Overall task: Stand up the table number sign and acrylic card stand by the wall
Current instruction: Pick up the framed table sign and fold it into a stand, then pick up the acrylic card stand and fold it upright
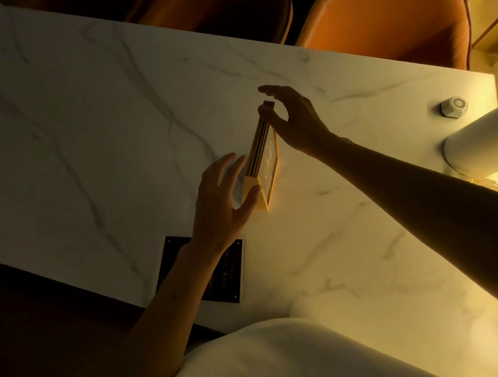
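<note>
Table number sign (266, 158) stands upright on surface (91, 116), released left hand (219, 201) at its near end, released right hand (296, 118) at its far end, acrylic card stand (228, 277) flat nearby.

The yellow tent-shaped table number sign (262, 158) stands up. The clear acrylic card stand (230, 277) with a dark card lies flat, near it.

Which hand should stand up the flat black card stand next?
Left, probably. The left hand sits just beyond the flat-lying acrylic card stand, its forearm crossing it; the right hand is farther off, by the far end of the table number sign.
</note>
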